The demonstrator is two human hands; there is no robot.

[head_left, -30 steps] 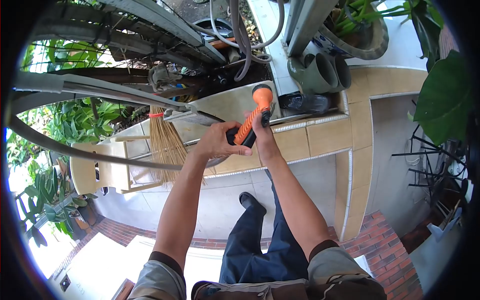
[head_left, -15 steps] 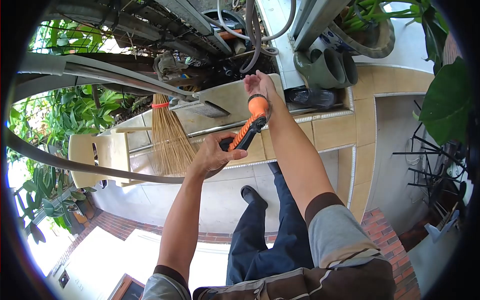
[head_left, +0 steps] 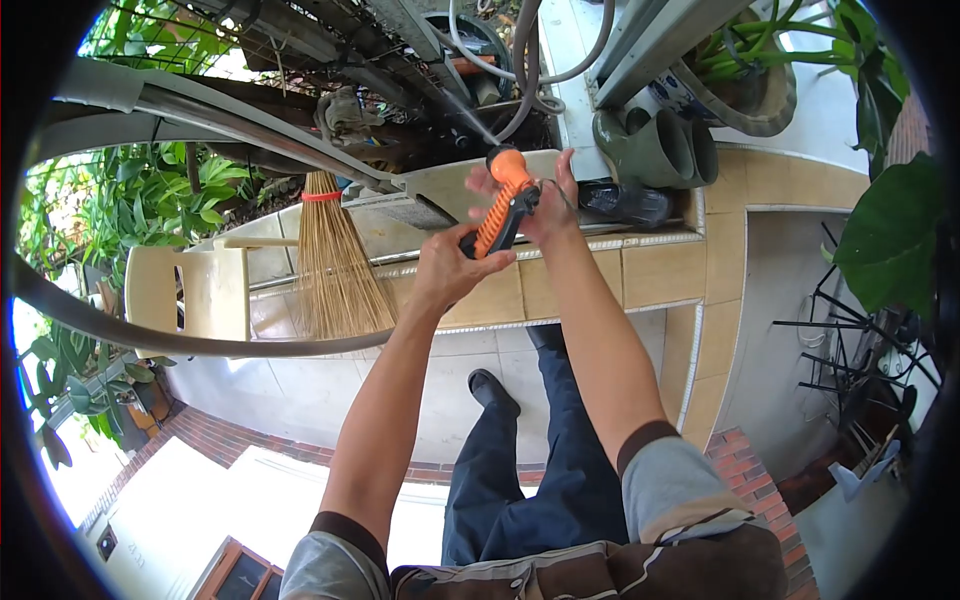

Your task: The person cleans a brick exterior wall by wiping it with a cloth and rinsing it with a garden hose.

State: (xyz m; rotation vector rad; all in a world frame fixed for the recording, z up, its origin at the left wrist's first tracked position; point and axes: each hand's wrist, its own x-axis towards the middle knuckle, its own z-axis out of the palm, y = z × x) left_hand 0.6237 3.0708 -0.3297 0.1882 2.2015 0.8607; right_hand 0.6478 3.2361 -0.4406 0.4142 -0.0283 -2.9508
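Left hand (head_left: 447,264): fingers around spray nozzle (head_left: 506,200) (orange, jetting water) | right hand (head_left: 550,213): fingers wide, partly behind it

My grey short sleeves (head_left: 685,480) end in dark brown bands (head_left: 648,445); my brown shirt front (head_left: 620,572) carries pale stripes. I wear navy trousers (head_left: 580,490) and a dark, round-toed shoe (head_left: 484,386).

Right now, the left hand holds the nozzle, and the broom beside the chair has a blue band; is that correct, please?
The left hand holds the nozzle, but the head view shows the broom beside the chair has a red band, not blue.
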